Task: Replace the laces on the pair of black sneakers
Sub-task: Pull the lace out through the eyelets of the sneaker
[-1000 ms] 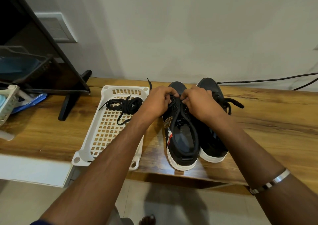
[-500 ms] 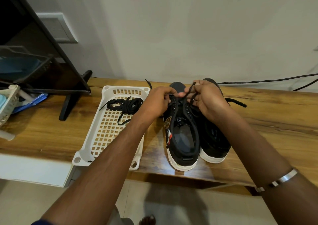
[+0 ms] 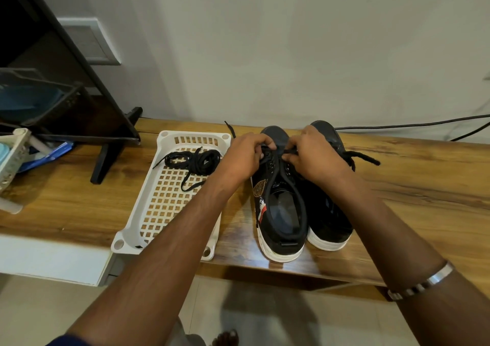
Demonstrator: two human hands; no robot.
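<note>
Two black sneakers with white soles stand side by side on the wooden table, toes towards the wall. Over the lacing area of the left sneaker [image 3: 281, 208] my left hand [image 3: 245, 157] grips the shoe's upper edge, while my right hand [image 3: 314, 157] pinches a black lace [image 3: 287, 151] near the lowest eyelets. Partly hidden under my right hand, the right sneaker [image 3: 328, 221] has a lace end [image 3: 363, 157] trailing to the right. A bundle of black laces [image 3: 193, 161] lies in the white tray [image 3: 138, 223].
A black screen stand [image 3: 106, 160] and a dark shelf unit stand at the left. A pale basket [image 3: 10, 160] sits at the far left edge. Black cables [image 3: 413, 125] run along the wall at the right. The table's front edge is near me.
My right hand, raised with a lace loop half a second ago, has come back down to the left sneaker's lower eyelets. My left hand has stayed on the shoe.
</note>
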